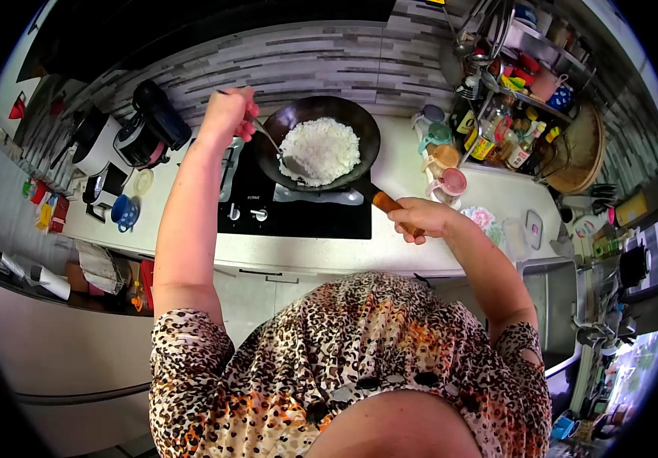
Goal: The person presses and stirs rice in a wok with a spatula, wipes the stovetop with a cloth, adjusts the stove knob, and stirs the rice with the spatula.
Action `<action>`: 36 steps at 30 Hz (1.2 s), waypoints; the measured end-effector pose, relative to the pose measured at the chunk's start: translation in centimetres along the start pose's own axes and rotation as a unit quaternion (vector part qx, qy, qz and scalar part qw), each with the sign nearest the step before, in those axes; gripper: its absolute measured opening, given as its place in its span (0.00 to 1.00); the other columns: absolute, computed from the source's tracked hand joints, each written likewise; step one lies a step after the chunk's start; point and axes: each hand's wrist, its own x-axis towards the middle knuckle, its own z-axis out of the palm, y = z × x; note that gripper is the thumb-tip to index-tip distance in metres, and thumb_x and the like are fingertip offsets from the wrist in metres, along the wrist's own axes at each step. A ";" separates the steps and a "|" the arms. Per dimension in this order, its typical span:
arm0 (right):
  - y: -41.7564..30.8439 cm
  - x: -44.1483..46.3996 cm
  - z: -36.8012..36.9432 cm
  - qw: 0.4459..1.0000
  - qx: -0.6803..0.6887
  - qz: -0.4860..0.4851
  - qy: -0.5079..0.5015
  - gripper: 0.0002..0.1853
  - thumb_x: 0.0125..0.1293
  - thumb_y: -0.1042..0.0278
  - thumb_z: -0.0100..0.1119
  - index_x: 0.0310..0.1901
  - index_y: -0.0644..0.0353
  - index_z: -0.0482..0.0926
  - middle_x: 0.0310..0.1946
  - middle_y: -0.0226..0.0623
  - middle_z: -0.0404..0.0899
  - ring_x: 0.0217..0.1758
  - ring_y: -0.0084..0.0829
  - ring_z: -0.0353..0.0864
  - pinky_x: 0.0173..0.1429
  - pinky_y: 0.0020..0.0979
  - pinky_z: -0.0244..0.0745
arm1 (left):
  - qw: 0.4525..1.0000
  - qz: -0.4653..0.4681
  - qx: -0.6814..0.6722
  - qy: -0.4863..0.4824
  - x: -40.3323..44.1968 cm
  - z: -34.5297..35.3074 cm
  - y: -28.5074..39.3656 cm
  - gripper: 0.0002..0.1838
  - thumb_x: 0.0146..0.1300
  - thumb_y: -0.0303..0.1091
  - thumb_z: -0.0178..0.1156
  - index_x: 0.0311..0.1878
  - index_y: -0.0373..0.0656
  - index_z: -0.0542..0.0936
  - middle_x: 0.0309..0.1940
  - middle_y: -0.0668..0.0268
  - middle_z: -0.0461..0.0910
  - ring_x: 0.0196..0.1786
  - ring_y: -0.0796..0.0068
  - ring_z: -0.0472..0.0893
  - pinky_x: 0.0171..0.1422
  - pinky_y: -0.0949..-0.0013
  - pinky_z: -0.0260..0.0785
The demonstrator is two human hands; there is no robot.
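A dark wok (pixel 371 133) sits over the black gas cooktop (pixel 314 221), with a mound of white rice (pixel 321 149) inside. My left hand (pixel 230 114) is closed around the upper end of a metal spatula (pixel 268 136). The spatula slants down into the wok, and its head rests against the left edge of the rice. At the wok's lower right, my right hand (pixel 424 219) wraps round the wooden handle (pixel 387 203). Whether a flame burns beneath the wok is hidden.
Lidded seasoning jars (pixel 443 156) stand right of the wok, beside sauce bottles (pixel 524 145) under a rack. A woven basket (pixel 577 149) leans behind them. On the left are a blue mug (pixel 124 212) and a black-and-white appliance (pixel 104 141). A sink (pixel 550 298) lies at the right.
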 end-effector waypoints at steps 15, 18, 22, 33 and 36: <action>-0.3 -0.2 0.0 1.000 -0.003 -0.004 0.004 0.13 0.64 0.61 0.49 0.39 0.63 0.65 0.26 0.31 0.68 0.20 0.22 0.70 0.15 0.23 0.61 | 0.983 0.048 -0.156 0.089 -5.8 -0.8 -8.1 0.21 0.68 0.42 0.51 0.21 0.40 0.71 0.20 0.65 0.74 0.15 0.74 0.73 0.16 0.71 0.69; -0.3 -0.3 -0.1 1.000 -0.009 0.000 0.008 0.13 0.64 0.61 0.49 0.40 0.63 0.65 0.26 0.32 0.68 0.20 0.22 0.70 0.15 0.23 0.61 | 0.983 0.070 -0.127 0.117 -5.3 0.6 -11.4 0.20 0.69 0.43 0.50 0.22 0.39 0.72 0.21 0.64 0.74 0.15 0.74 0.73 0.16 0.71 0.68; -0.2 -0.1 -0.1 1.000 0.001 -0.006 0.010 0.13 0.64 0.62 0.49 0.40 0.63 0.65 0.26 0.32 0.68 0.19 0.23 0.69 0.15 0.23 0.60 | 0.981 0.046 -0.165 0.089 -3.8 0.3 -8.2 0.19 0.68 0.40 0.50 0.23 0.37 0.73 0.21 0.64 0.74 0.13 0.75 0.72 0.16 0.71 0.67; -0.5 0.0 -0.1 1.000 0.018 0.007 -0.001 0.11 0.64 0.63 0.49 0.39 0.62 0.64 0.25 0.32 0.68 0.19 0.22 0.69 0.15 0.23 0.59 | 0.989 0.026 -0.140 0.040 -0.3 3.8 -6.7 0.17 0.67 0.42 0.52 0.28 0.38 0.74 0.21 0.63 0.74 0.16 0.71 0.74 0.18 0.68 0.71; -1.2 -0.6 0.6 1.000 0.014 0.004 0.005 0.11 0.64 0.63 0.49 0.39 0.62 0.64 0.24 0.32 0.68 0.19 0.22 0.69 0.15 0.23 0.58 | 0.991 0.059 -0.079 0.092 -1.2 1.8 -3.0 0.19 0.67 0.40 0.50 0.24 0.37 0.73 0.20 0.63 0.73 0.13 0.73 0.72 0.16 0.70 0.69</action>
